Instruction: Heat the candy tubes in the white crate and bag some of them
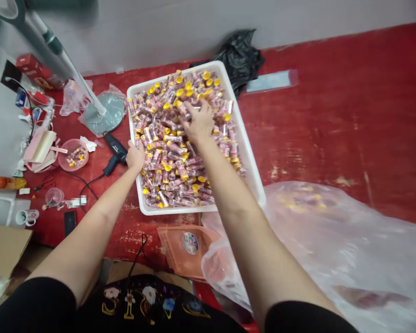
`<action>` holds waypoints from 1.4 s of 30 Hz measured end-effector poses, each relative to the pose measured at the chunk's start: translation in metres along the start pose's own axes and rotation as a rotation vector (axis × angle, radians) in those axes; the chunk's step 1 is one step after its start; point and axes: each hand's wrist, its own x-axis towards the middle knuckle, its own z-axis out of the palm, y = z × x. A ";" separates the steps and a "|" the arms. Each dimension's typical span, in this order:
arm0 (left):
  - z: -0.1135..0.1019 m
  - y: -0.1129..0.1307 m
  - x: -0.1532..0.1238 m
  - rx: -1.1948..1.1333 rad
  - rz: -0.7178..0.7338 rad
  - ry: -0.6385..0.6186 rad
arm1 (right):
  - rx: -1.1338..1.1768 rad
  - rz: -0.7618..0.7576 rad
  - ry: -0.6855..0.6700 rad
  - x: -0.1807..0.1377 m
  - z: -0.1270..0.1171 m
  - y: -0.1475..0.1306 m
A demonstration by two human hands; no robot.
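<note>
A white plastic tray [251, 162] is heaped with small clear tubes [175, 148] that have yellow caps and pinkish contents or labels. Several caps stand flipped up, mostly near the far side. My left hand [136, 156] grips the tray's left rim. Over the upper middle of the heap, my right hand [199, 124] reaches down among the tubes with its fingers apart. Its fingertips touch tubes and are partly hidden by them. Just left of the tray, a black hair dryer [116, 149] lies close to my left hand.
A round lamp base [104, 115] stands at the back left. Nearer are a pink basket [86, 157] with some tubes, a mug [27, 217] and a phone [70, 223]. A black bag [241, 58] lies behind the tray; a large clear plastic bag [319, 245] spreads at right.
</note>
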 end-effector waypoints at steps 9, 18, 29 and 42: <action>0.005 -0.006 -0.002 -0.048 0.002 -0.012 | -0.214 -0.053 -0.493 -0.027 -0.069 -0.014; 0.007 -0.040 0.024 -0.444 -0.200 0.092 | 0.052 -0.432 -0.061 -0.165 -0.022 -0.087; 0.033 -0.077 0.227 0.400 0.249 -0.170 | -0.111 -0.209 0.137 -0.306 0.018 -0.006; 0.004 -0.021 0.126 -0.307 0.955 0.049 | -0.072 -0.212 0.189 -0.301 0.023 -0.008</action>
